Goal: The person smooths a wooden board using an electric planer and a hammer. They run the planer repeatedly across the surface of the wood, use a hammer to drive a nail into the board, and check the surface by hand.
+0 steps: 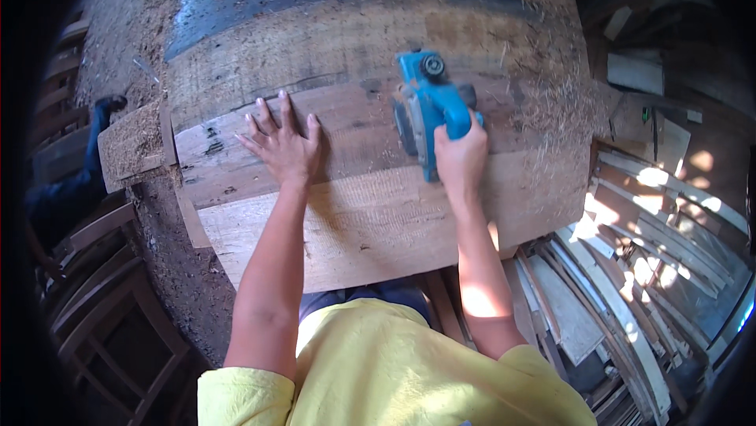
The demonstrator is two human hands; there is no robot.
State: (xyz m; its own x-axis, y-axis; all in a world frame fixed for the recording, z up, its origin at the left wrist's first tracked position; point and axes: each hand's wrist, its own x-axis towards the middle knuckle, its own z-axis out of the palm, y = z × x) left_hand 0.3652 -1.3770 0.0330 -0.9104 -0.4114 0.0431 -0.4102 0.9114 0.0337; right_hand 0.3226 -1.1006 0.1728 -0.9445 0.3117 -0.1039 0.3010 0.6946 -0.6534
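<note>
A wide wooden panel (pixel 370 229) made of joined planks lies in front of me, with a dark, black-stained band along its far side. On its right half sits a blue electric hand planer (pixel 429 103) with a dark knob at its far end. My right hand (pixel 461 154) is wrapped round the planer's rear handle. To the left, my left hand (pixel 285 142) rests flat on the panel with its fingers spread, holding nothing. The planer's underside against the wood is hidden.
Wood shavings (pixel 543 111) are scattered over the panel's right side. Sawdust (pixel 130 142) covers the surface at the left. Stacked wooden strips (pixel 622 268) lie low at the right. Wooden frames (pixel 118 324) stand at the lower left, below a dark blue cloth-like shape (pixel 87 158).
</note>
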